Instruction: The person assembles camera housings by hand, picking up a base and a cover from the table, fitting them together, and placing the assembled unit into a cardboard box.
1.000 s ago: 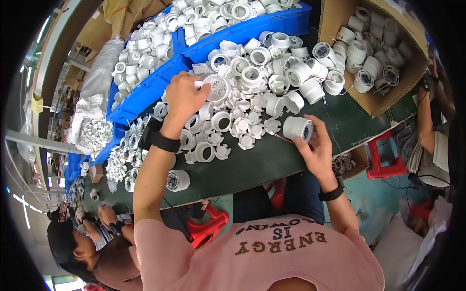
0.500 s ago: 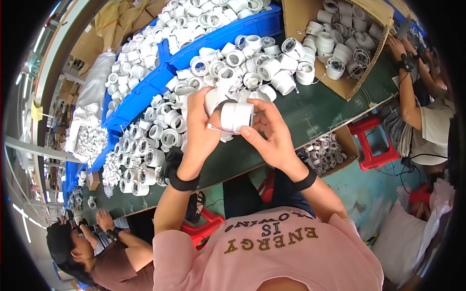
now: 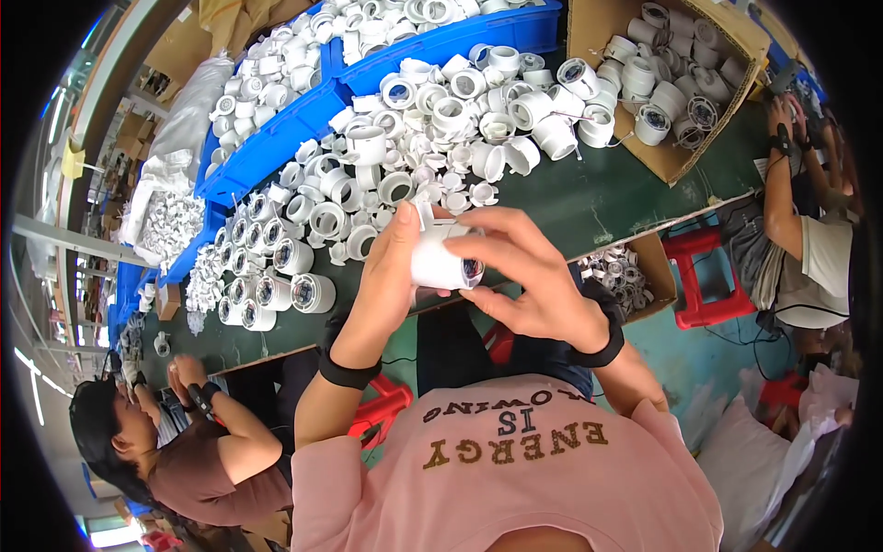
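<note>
Between my two hands is a white cylindrical camera housing [image 3: 436, 261] with a dark, glassy lens face at its right end. My left hand [image 3: 386, 269] grips its left side, the thumb up by a small white tab at the top. The fingers of my right hand [image 3: 538, 271] curl over the upper side, with the thumb beneath near the lens end. Just beyond my hands lies a heap of loose white plastic rings and caps [image 3: 451, 115]. Left of my left hand, similar housings with dark lens faces [image 3: 274, 293] stand grouped on the dark green table [image 3: 589, 198].
Blue bins [image 3: 276, 138] full of white parts line the far side. A cardboard box [image 3: 676, 166] of housings stands at far right, and another carton [image 3: 651, 267] of small parts sits below the table edge. Co-workers sit left and right; a red stool [image 3: 706, 276] is at right.
Both hands have drawn the camera housing back toward me, away from the heap. It has been turned, and the thin wires hanging from it before are out of sight.
</note>
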`<state>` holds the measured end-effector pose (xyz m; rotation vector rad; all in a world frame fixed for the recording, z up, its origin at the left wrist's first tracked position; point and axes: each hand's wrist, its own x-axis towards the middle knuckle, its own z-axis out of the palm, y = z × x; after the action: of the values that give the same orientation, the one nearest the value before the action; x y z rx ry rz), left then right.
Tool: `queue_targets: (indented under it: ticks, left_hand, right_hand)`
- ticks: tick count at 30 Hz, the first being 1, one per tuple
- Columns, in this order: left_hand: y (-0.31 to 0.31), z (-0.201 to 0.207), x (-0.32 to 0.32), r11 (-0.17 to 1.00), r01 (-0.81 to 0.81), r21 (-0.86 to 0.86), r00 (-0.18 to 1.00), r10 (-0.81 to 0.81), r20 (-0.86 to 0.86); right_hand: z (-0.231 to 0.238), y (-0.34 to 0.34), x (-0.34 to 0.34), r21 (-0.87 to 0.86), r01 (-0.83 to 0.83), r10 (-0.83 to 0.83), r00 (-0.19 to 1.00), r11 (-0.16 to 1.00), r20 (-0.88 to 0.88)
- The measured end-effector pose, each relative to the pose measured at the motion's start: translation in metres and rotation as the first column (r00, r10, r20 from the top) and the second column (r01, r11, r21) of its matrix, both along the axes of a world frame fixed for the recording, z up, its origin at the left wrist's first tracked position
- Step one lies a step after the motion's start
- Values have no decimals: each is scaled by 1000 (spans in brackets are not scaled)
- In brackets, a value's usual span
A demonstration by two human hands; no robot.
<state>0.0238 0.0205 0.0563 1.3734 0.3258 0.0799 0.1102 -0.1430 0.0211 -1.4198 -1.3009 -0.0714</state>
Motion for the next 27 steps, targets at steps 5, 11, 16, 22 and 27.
queue_targets:
  ticks: [5,11,16,22,27]
  left_hand:
    - [-4,-9,-14,997,-74,-30,997,74,-7]
    - [-3,-34,-23,742,-369,560,841,11,540]
    - [-13,-41,-25,734,-436,521,759,-12,652]
    - [-17,-44,-34,772,-457,442,792,128,596]
    - [-20,-37,-40,804,-414,428,857,185,481]
  right_hand:
    - [6,-5,0,-39,73,-48,891,997,451]
    - [5,-13,-26,-206,-353,35,569,913,-821]
    - [5,-3,-33,-14,-317,131,434,948,-891]
    - [9,-5,-36,-111,-100,51,924,989,-379]
    - [10,-7,-29,-121,-84,69,991,989,-118]
